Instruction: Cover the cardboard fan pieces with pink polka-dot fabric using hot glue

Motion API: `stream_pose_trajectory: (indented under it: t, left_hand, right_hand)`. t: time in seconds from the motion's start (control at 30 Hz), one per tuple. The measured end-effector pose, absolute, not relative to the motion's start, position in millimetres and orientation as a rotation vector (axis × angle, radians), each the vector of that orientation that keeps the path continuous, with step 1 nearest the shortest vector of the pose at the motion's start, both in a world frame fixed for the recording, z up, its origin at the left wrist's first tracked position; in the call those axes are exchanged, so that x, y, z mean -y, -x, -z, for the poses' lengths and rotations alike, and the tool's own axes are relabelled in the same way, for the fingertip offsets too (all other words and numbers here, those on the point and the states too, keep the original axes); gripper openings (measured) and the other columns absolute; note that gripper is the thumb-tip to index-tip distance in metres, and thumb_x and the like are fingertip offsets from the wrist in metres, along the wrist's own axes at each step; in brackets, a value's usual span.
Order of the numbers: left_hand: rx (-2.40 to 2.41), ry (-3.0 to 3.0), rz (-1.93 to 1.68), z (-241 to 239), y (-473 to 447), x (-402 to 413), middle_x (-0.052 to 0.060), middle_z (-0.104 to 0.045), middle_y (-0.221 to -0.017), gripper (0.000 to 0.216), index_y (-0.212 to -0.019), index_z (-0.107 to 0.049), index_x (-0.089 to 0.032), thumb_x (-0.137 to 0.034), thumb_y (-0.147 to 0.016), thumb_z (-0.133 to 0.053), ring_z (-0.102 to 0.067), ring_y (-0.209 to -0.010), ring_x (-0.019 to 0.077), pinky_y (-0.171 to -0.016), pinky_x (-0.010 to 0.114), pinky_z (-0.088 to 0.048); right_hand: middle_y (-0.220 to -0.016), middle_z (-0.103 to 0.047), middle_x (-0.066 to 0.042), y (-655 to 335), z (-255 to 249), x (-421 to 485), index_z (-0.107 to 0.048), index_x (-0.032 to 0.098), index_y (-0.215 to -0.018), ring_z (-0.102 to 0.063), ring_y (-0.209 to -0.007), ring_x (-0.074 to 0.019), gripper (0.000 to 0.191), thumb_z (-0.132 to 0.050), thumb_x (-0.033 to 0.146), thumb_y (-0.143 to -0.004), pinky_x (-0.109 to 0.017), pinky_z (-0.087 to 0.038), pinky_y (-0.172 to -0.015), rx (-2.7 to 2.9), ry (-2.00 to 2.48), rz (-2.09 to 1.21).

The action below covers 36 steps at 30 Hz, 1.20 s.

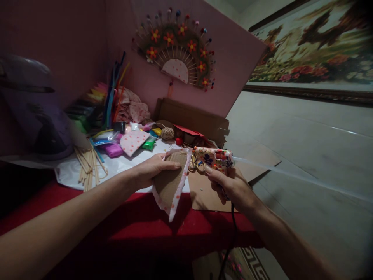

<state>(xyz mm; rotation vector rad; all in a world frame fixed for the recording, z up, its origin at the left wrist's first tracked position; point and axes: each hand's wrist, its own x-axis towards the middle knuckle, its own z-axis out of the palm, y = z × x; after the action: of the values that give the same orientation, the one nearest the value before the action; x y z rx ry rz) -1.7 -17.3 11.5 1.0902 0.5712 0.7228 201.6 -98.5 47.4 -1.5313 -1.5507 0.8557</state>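
Note:
My left hand is closed on a cardboard semicircle, thumb on its bare brown face. A pink dotted fabric edging wraps round its rim. My right hand grips a flower-patterned glue gun with a small red light. A long clear glue stick sticks out of its back, and a black cord hangs below. The gun's nozzle end is close to the fabric edging at the top right; whether they touch I cannot tell. Gold-handled scissors show between the cardboard and my right hand.
Wooden sticks lie at the left of the red-covered table. Behind are a second dotted semicircle, coloured packets, a twine ball and pipe cleaners. A decorated fan hangs on the pink board.

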Motion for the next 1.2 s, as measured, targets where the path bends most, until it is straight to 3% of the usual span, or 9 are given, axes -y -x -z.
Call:
stream_pose_trajectory:
  t: [0.13,0.37,0.57,0.7,0.83,0.93,1.07,1.1,1.2]
  left_hand:
    - [-0.576,-1.087,-0.719,-12.5,1.9,18.1,0.004,-0.069,-0.084,0.044,-0.107,-0.059,-0.018,-0.021,-0.066,-0.074,-0.061,-0.068,0.0141,-0.067,0.026,-0.045]
    - [-0.557,-1.086,-0.732,-10.6,3.1,15.8,0.008,-0.068,-0.086,0.044,-0.109,-0.057,-0.016,-0.019,-0.067,-0.072,-0.062,-0.067,0.0160,-0.066,0.028,-0.046]
    - [-0.550,-1.079,-0.777,-9.8,6.2,11.4,0.006,-0.068,-0.086,0.051,-0.117,-0.053,-0.018,-0.019,-0.069,-0.071,-0.062,-0.069,0.0154,-0.066,0.028,-0.047]
    - [-0.578,-1.080,-0.789,-9.0,6.8,9.3,0.005,-0.068,-0.085,0.046,-0.111,-0.055,-0.017,-0.020,-0.068,-0.071,-0.061,-0.068,0.0150,-0.065,0.027,-0.047]
    - [-0.562,-1.076,-0.774,-7.6,6.9,8.9,0.005,-0.068,-0.086,0.046,-0.110,-0.056,-0.018,-0.021,-0.067,-0.073,-0.062,-0.069,0.0153,-0.066,0.027,-0.047]
    - [-0.530,-1.075,-0.762,-8.5,7.2,10.8,0.005,-0.068,-0.085,0.047,-0.111,-0.056,-0.018,-0.020,-0.067,-0.074,-0.062,-0.068,0.0153,-0.066,0.027,-0.047]
    - [-0.460,-1.087,-0.731,-11.6,7.5,14.3,0.007,-0.069,-0.088,0.045,-0.111,-0.056,-0.018,-0.019,-0.069,-0.071,-0.063,-0.069,0.0159,-0.068,0.028,-0.047]
    - [-0.451,-1.095,-0.722,-12.3,7.6,15.1,0.008,-0.070,-0.089,0.044,-0.112,-0.057,-0.018,-0.019,-0.070,-0.071,-0.064,-0.070,0.0162,-0.069,0.028,-0.046]
    - [-0.450,-1.132,-0.693,-14.1,7.8,16.7,0.008,-0.070,-0.089,0.038,-0.107,-0.061,-0.016,-0.020,-0.070,-0.071,-0.064,-0.072,0.0167,-0.070,0.028,-0.047]
  right_hand:
    - [-0.048,-0.039,0.005,-202.1,-46.5,97.8,-0.048,0.017,-0.061,-0.036,-0.035,-0.0060,0.042,-0.057,0.055,-0.078,-0.018,-0.030,-0.027,1.562,1.511,-0.910]
    - [-0.053,-0.047,0.003,-219.4,-43.5,90.4,-0.056,0.017,-0.073,-0.039,-0.039,-0.0083,0.033,-0.057,0.049,-0.081,-0.021,-0.032,-0.032,1.430,1.288,-0.835]
    - [-0.050,-0.044,0.004,-269.7,-22.0,63.7,-0.049,0.020,-0.062,-0.039,-0.039,-0.0104,0.040,-0.057,0.055,-0.076,-0.024,-0.034,-0.037,1.554,1.629,-0.602]
    - [-0.080,-0.063,-0.005,-298.7,-0.7,55.1,-0.059,0.019,-0.091,-0.059,-0.075,-0.0202,0.030,-0.052,0.047,-0.082,-0.030,-0.046,-0.065,1.763,1.759,-0.357]
    - [-0.113,-0.060,-0.014,-313.6,19.6,48.8,-0.053,0.016,-0.113,-0.056,-0.102,-0.0263,0.037,-0.044,0.041,-0.087,-0.037,-0.042,-0.084,1.943,1.965,-0.148]
    - [-0.114,-0.059,-0.016,-308.7,18.0,49.8,-0.052,0.016,-0.117,-0.055,-0.104,-0.0291,0.038,-0.045,0.038,-0.087,-0.039,-0.042,-0.084,1.993,2.057,-0.029]
    - [-0.107,-0.059,-0.017,-270.0,-10.9,61.8,-0.061,0.015,-0.104,-0.054,-0.101,-0.0308,0.029,-0.048,0.033,-0.085,-0.041,-0.040,-0.084,1.902,1.890,0.246]
    - [-0.107,-0.059,-0.015,-255.9,-19.7,64.8,-0.063,0.016,-0.102,-0.054,-0.100,-0.0277,0.028,-0.045,0.032,-0.087,-0.039,-0.040,-0.084,1.889,1.733,0.149]
    - [-0.085,-0.063,-0.007,-215.1,-40.3,68.6,-0.066,0.017,-0.086,-0.057,-0.079,-0.0184,0.031,-0.046,0.040,-0.087,-0.031,-0.044,-0.071,1.794,1.369,-0.544]
